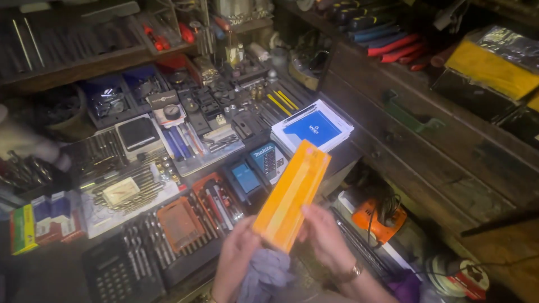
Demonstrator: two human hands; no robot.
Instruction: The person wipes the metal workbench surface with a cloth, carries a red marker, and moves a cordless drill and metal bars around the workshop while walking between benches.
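Both hands, left hand (238,258) and right hand (324,235), clasp a flat orange case (292,193) with fingers closed on its lower end, a grey cloth (266,275) bunched beneath, tilting it above the cluttered surface (56,275) for inspection.

— Where does the flat pack (292,193) sit?
— Between the left hand (236,258) and the right hand (324,235), slanting up and away from them.
— And the cloth (268,274)?
— Under the pack, against the left hand.
— Beyond the hands?
— Drill-bit cases (185,224) left of the left hand; a stack of booklets (313,132) beyond the pack's far end.
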